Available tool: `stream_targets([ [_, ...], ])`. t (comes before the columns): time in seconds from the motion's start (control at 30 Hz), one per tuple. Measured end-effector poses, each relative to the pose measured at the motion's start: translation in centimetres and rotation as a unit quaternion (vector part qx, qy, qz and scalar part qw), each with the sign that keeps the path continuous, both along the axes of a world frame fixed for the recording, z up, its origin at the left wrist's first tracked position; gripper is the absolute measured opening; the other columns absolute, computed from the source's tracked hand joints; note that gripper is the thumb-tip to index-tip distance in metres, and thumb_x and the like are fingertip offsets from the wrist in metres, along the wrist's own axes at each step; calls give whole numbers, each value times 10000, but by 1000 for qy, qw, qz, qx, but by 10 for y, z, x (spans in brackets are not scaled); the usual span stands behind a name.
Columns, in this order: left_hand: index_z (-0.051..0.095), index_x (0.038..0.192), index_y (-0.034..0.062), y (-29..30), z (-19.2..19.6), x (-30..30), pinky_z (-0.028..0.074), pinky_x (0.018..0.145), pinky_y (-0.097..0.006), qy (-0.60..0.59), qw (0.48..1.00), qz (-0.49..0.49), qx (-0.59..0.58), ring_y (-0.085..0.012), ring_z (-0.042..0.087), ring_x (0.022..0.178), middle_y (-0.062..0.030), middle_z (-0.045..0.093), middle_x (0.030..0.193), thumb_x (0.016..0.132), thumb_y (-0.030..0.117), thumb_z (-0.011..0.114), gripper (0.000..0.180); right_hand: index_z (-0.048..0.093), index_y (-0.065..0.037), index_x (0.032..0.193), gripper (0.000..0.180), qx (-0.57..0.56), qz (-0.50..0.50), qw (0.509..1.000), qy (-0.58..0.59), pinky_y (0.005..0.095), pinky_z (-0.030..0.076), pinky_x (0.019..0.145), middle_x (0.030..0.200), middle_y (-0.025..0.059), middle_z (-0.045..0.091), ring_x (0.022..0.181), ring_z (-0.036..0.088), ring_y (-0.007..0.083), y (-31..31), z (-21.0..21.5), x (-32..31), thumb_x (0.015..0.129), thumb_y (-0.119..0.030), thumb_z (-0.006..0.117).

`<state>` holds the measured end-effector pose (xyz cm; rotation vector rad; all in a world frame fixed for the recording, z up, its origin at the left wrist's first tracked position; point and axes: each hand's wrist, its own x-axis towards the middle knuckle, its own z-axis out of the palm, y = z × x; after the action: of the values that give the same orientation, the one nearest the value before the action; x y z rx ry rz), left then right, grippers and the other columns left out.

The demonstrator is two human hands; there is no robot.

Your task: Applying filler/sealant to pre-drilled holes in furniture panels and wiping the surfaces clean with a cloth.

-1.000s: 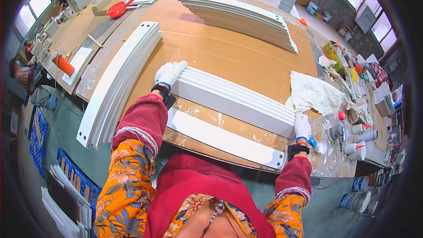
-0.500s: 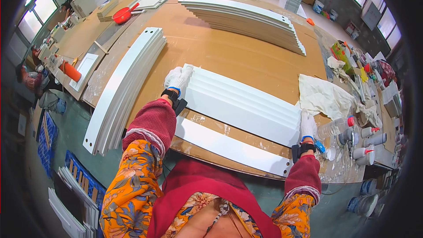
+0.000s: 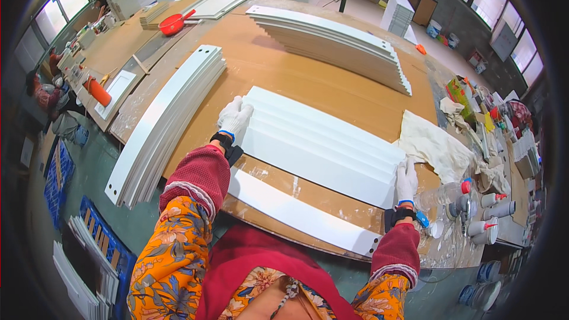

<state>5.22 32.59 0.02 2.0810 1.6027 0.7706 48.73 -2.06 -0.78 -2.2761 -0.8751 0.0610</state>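
Between my gloved hands lies a stack of long white boards (image 3: 320,157), fanned in steps so that several edges show, on brown cardboard. At its left end my left hand (image 3: 235,116) is closed against the board ends, thumb side toward the stack. My right hand (image 3: 406,181) grips the right end, its fingers partly hidden. Nearer me, along the table's front edge, a single white board (image 3: 302,210) with two dark holes at its right end lies flat. My right wrist is over that end's far side.
To the left stands a stack of holed white boards (image 3: 163,124); another stack (image 3: 323,26) stands at the back. A cream cloth (image 3: 435,145), a clear bottle (image 3: 441,194) and glue bottles (image 3: 483,227) crowd the right side. A red pan (image 3: 172,24) sits far left.
The view has tilted slightly. My left hand has shifted a little down along the left end of the stack, and my right hand sits closer in on the right end.
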Motion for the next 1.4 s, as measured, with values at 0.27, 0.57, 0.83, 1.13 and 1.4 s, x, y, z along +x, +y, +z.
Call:
stream_targets([
  [0.27, 582, 963, 82, -30, -2, -32, 440, 802, -428, -36, 999, -5, 30, -380, 587, 927, -211, 621, 941, 803, 492, 573, 441, 359, -16, 1410, 646, -77, -22, 997, 3, 432, 414, 952, 1230, 278, 551, 1110, 538, 435, -25, 12, -37, 909, -401, 495],
  [0.57, 608, 1019, 46, -41, 32, -40, 435, 887, -470, 41, 994, -37, -94, -414, 567, 1040, -266, 608, 1043, 791, 526, 559, 534, 396, -31, 1352, 596, -153, 60, 976, -145, 476, 412, 935, 1255, 244, 481, 1111, 508, 427, -49, 22, -69, 926, -440, 476],
  [0.83, 571, 1141, 74, -36, 6, -31, 414, 919, -470, 59, 994, 15, -91, -398, 529, 1095, -240, 568, 1129, 802, 579, 516, 611, 466, -45, 1266, 519, -100, 40, 992, -61, 450, 389, 946, 1173, 246, 521, 1147, 468, 397, -35, 25, -67, 908, -416, 524],
  [1.13, 647, 1067, 63, 20, 9, 12, 443, 879, -443, 17, 999, 4, -37, -402, 582, 1013, -251, 618, 1057, 791, 571, 518, 592, 506, -65, 1160, 459, -72, 21, 988, -137, 466, 426, 868, 1086, 231, 564, 1047, 519, 398, 24, 18, -19, 905, -446, 517],
  [1.4, 659, 995, 82, 4, 7, -14, 464, 795, -411, 23, 996, -30, -80, -349, 631, 866, -184, 669, 873, 808, 517, 533, 489, 472, -73, 1234, 514, -125, 5, 983, -132, 478, 433, 885, 1131, 224, 556, 1069, 522, 402, 16, 18, -27, 911, -472, 489],
])
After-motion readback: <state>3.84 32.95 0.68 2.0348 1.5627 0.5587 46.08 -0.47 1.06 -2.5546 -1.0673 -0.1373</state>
